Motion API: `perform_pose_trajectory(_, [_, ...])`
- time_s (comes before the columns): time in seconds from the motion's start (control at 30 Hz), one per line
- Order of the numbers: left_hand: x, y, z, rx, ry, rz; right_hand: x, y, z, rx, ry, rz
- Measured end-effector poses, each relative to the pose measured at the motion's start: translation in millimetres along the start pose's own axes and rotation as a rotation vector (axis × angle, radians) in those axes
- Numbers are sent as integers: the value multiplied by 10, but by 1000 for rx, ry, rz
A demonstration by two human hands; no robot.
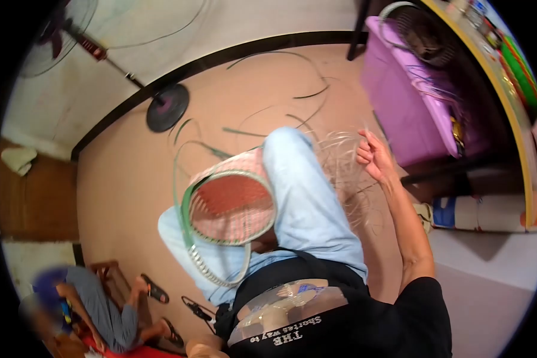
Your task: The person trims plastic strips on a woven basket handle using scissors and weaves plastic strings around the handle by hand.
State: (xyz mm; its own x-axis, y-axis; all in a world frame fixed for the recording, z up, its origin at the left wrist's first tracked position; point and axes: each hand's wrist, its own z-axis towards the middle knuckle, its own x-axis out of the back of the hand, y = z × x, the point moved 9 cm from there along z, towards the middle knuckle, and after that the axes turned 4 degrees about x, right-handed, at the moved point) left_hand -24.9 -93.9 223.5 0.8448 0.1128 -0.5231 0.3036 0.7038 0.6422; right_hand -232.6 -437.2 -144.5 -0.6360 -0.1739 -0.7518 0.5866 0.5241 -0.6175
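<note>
Basket [237,219] | on lap [307,203] — well left of right hand [373,158] (curled)

I see one round basket [235,224], pink-and-white checked, whitish rim, open mouth facing up, perched on the lap; pale wrapped loop at its near edge. Green strip [186,218] along one rim side. Clear strips [342,156] curl loosely beside the right knee.
</note>
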Motion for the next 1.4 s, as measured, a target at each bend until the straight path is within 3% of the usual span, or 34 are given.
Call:
perform_pose_trajectory(0.03, [-22,1,-80,-78,67,156,-176,-88,-90,-9,-91,91])
perform_pose_trajectory(0.1, [4,-332,-113,308,-149,-68,-476,-219,-313,2,-46,181])
perform_pose_trajectory(0.17, [75,-778,-152,467,-327,93,-804,-265,-537,2,-38,227])
perform_pose_trajectory(0.23, [275,-1357,-197,741,-319,443,-1034,-250,-725,5,-57,231])
perform_pose_trajectory(0.27, [389,-1651,-290,909,-165,398,-1168,-224,-799,0,-94,268])
perform_pose_trajectory(0.37, [626,-2336,-640,1078,-89,262,-1472,-132,-974,-17,-165,336])
perform_pose_trajectory(0.53, [463,-2632,-661,1016,-144,199,-1689,3,-1066,-36,-170,354])
perform_pose_trajectory(0.63, [351,-2672,-696,1107,-222,50,-1697,81,-1049,-57,-164,357])
perform_pose_trajectory(1.4, [432,-2837,-795,1230,-71,-73,-1418,467,-844,-253,24,627])
